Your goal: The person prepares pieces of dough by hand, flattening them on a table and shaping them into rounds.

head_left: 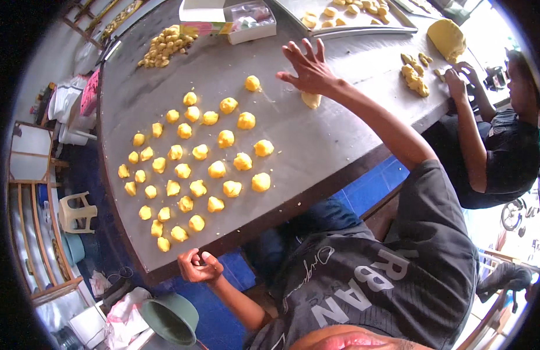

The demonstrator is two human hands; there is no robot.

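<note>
My right hand [309,69] reaches over the grey metal table [340,122] with its fingers spread, holding nothing. A pale dough lump [310,100] lies partly hidden under that wrist. Left of the hand, a yellow dough ball [252,83] sits at the far end of a loose group. Several more rough yellow dough balls [217,169] are spread in uneven rows across the left half of the table. My left hand [200,266] hangs at the near table edge, palm up, fingers loosely curled and thumb apart. I see nothing in it. The closest ball [163,244] lies just beyond it.
A pile of small yellowish pieces [165,46] lies at the far left, beside an open carton [252,23]. A metal tray [363,30] holds shaped pieces. At right, a co-worker [486,134] handles dough near a large dough mass [446,41]. A green basin [172,318] stands below.
</note>
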